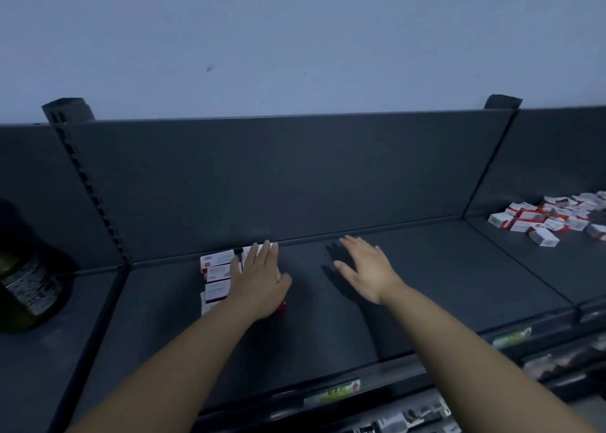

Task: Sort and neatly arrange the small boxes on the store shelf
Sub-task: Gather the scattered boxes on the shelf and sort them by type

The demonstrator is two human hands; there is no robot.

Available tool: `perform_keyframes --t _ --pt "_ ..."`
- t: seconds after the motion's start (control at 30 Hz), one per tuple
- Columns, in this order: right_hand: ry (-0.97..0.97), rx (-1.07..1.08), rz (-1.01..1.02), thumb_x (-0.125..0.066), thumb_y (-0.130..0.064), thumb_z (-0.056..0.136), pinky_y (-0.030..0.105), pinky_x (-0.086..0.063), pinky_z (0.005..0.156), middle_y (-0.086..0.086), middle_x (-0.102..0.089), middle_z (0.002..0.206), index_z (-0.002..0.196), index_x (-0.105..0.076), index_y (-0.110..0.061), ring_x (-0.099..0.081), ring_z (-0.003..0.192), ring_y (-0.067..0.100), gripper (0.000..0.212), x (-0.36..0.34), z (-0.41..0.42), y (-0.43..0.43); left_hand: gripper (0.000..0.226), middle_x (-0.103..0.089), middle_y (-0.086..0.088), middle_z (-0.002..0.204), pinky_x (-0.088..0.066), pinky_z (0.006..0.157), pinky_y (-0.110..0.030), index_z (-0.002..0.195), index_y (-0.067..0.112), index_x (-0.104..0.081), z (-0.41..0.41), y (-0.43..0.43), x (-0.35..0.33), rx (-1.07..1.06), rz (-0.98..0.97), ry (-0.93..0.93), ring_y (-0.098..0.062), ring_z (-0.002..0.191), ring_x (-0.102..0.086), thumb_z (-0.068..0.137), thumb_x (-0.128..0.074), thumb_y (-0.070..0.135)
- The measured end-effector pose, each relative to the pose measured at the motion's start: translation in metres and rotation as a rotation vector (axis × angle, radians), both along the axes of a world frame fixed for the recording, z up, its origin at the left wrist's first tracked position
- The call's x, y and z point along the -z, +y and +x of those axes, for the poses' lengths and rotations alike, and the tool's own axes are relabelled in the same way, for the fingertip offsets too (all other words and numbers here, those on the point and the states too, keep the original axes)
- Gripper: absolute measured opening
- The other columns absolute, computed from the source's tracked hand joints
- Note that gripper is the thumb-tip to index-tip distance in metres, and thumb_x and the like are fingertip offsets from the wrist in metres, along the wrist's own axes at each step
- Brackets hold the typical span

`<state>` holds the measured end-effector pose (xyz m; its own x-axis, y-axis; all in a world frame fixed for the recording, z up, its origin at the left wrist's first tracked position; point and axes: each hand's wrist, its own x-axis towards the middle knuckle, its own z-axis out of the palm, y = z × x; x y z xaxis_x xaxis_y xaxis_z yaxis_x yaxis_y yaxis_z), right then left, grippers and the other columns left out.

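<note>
Dark shelf (360, 301): left hand (259, 278) pressing flat, squaring stacked boxes (216, 278); right hand (367, 268) hovering open, apart; loose pile (551, 219) waiting.

A plain, pale blue-grey wall (295, 38) rises behind the dark shelf (426, 285), whose back panel (295, 176) meets a slotted post (82, 170) on the left. The light is dim.

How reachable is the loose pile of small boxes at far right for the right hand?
Probably yes: the right hand is open and empty, with only bare shelf between it and the loose pile.
</note>
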<state>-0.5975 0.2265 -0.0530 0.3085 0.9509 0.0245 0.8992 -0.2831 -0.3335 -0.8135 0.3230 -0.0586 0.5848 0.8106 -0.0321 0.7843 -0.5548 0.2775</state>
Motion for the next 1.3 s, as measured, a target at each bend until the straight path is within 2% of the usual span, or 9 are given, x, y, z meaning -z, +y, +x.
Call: perform_keyframes --t 0.1,0.23,0.47,0.7,0.83,1.0,1.3 --pt "-0.027 0.016 0.036 -0.038 -0.046 0.103 0.038 -0.003 0.123 -0.005 -0.016 0.165 0.157 -0.02 -0.021 -0.008 0.153 0.015 0.062 -0.013 0.024 -0.016 0.069 0.008 0.002 0.163 0.006 0.119 -0.047 0.155 0.017 0.004 0.037 -0.01 -0.011 0.063 0.006 0.026 -0.016 0.149 0.012 0.098 -0.026 0.04" --pt "-0.067 0.051 -0.02 -0.033 -0.046 0.104 0.037 -0.001 0.124 -0.004 -0.011 0.166 0.158 -0.015 -0.02 -0.003 0.153 0.015 0.063 -0.023 0.066 -0.041 0.069 0.003 0.002 0.164 0.005 0.12 -0.045 0.156 0.016 0.0 0.091 -0.03 -0.019 0.11 0.034 0.026 -0.015 0.15 0.008 0.097 -0.027 0.04" --pt "-0.068 0.03 -0.072 -0.026 -0.047 0.105 0.035 0.001 0.124 -0.005 -0.006 0.166 0.159 -0.009 -0.019 0.001 0.153 0.014 0.063 -0.027 0.138 -0.092 0.068 0.004 0.002 0.164 0.001 0.121 -0.046 0.156 0.015 0.001 0.162 -0.071 -0.017 0.064 0.009 0.066 -0.015 0.15 0.007 0.098 -0.026 0.041" --pt "-0.103 0.025 -0.108 -0.025 -0.044 0.105 0.036 0.002 0.124 -0.006 0.0 0.166 0.159 -0.004 -0.021 0.003 0.153 0.014 0.062 -0.034 0.222 -0.138 0.066 0.006 0.004 0.163 0.006 0.12 -0.043 0.156 0.017 0.003 0.241 -0.136 -0.027 0.074 0.005 -0.013 -0.013 0.149 0.01 0.099 -0.024 0.038" --pt "-0.084 0.007 -0.09 -0.027 -0.041 0.106 0.04 -0.002 0.124 -0.007 -0.001 0.166 0.159 -0.005 -0.02 0.001 0.153 0.017 0.061 -0.036 0.248 -0.16 0.067 0.007 0.004 0.163 0.007 0.12 -0.044 0.156 0.017 0.003 0.28 -0.162 -0.03 0.084 -0.05 0.003 -0.014 0.149 0.012 0.099 -0.025 0.039" --pt "-0.067 0.015 -0.039 -0.03 -0.039 0.105 0.042 -0.003 0.123 -0.005 -0.004 0.167 0.159 -0.008 -0.02 -0.002 0.153 0.018 0.061 -0.038 0.284 -0.179 0.067 0.008 0.004 0.163 0.008 0.12 -0.044 0.156 0.017 0.004 0.329 -0.169 -0.036 0.118 -0.036 0.022 -0.015 0.149 0.014 0.099 -0.025 0.04" --pt "-0.096 0.127 -0.082 -0.029 -0.039 0.105 0.039 0.002 0.124 -0.005 0.001 0.167 0.159 -0.002 -0.02 0.003 0.153 0.015 0.064 -0.041 0.367 -0.193 0.067 0.008 -0.002 0.163 0.007 0.121 -0.04 0.155 0.013 0.004 0.432 -0.16 -0.03 0.262 -0.078 -0.026 -0.019 0.149 0.013 0.1 -0.027 0.035"
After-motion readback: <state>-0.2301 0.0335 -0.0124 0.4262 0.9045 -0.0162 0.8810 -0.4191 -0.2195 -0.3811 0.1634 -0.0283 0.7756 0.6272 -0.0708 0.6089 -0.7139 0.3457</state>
